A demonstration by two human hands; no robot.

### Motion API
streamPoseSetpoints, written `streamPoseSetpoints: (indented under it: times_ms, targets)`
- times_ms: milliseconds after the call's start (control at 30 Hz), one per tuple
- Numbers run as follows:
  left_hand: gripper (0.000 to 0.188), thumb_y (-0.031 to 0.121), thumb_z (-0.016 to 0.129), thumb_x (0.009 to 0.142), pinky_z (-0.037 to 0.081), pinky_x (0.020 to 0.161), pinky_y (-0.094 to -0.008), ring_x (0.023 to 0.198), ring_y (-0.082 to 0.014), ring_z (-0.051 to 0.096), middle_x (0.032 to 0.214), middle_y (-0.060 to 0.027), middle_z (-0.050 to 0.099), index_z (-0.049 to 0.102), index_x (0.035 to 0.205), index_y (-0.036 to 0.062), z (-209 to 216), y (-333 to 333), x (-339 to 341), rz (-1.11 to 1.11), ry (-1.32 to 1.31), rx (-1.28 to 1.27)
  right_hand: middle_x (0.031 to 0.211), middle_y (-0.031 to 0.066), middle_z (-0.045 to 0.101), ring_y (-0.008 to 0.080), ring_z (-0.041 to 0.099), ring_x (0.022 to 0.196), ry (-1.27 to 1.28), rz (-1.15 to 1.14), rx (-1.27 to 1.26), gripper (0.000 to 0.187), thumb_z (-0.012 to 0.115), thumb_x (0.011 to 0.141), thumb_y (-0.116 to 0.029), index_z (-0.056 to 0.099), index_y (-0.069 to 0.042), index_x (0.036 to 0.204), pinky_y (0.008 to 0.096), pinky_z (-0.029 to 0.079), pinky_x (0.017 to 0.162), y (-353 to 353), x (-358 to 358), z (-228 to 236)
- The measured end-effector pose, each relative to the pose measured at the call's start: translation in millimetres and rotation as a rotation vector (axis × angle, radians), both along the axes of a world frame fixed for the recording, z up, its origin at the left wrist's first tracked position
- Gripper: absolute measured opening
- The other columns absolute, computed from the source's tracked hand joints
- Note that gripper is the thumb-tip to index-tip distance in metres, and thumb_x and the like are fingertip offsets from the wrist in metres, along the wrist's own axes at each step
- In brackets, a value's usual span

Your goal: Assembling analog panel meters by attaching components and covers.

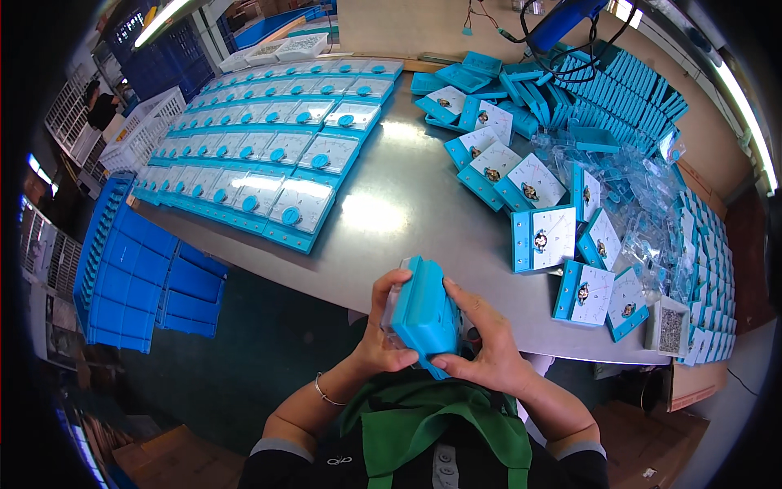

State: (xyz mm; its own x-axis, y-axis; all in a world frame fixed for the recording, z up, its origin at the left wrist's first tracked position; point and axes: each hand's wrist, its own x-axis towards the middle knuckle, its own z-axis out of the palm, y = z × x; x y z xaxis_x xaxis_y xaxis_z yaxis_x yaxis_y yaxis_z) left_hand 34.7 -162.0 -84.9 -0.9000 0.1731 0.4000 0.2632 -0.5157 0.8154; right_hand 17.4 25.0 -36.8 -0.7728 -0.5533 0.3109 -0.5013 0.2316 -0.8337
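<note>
Both hands hold one blue panel meter (pixel 424 314) just off the near edge of the metal table (pixel 399 204), its blue back turned up toward me. My left hand (pixel 380 334) grips its left side, where a clear front cover shows. My right hand (pixel 481 338) wraps the right and lower side, thumb on the bottom corner. A bracelet sits on my left wrist.
Rows of finished meters with clear covers (pixel 261 155) fill the table's left half. Uncovered meters (pixel 538 236) lie scattered at right, beside a heap of clear covers (pixel 643 196) and stacked blue backs (pixel 619 90). A small box of screws (pixel 669 326) sits at right. Blue crates (pixel 138 277) stand on the floor.
</note>
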Motion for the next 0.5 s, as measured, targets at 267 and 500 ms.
streamPoseSetpoints:
  times_ms: [267,500]
  targets:
    - [0.093,0.026,0.073,0.066,0.035,0.098,-0.0383,0.119,-0.0262,0.036,0.13,-0.012,0.032,0.016,0.139,0.0145,-3.4,-15.8,-9.7,0.067,-0.074,-0.16,0.123,0.0264,0.051,0.0327,0.055,0.108,-0.109,-0.01,-0.041,0.086,0.075,0.07,-0.039,0.036,0.005,0.133,0.0384,0.044,0.089,-19.3,-10.7,-5.3]
    - [0.083,0.026,0.077,0.061,0.031,0.101,-0.0481,0.125,-0.0432,0.031,0.138,-0.0254,0.024,0.037,0.132,0.0105,31.6,-25.0,-7.7,0.459,0.34,-1.054,0.103,0.0193,0.062,0.0177,0.061,0.088,-0.327,-0.023,0.023,0.067,0.07,0.077,-0.019,0.039,0.003,0.133,0.0285,0.048,0.073,-28.3,-26.4,16.3]
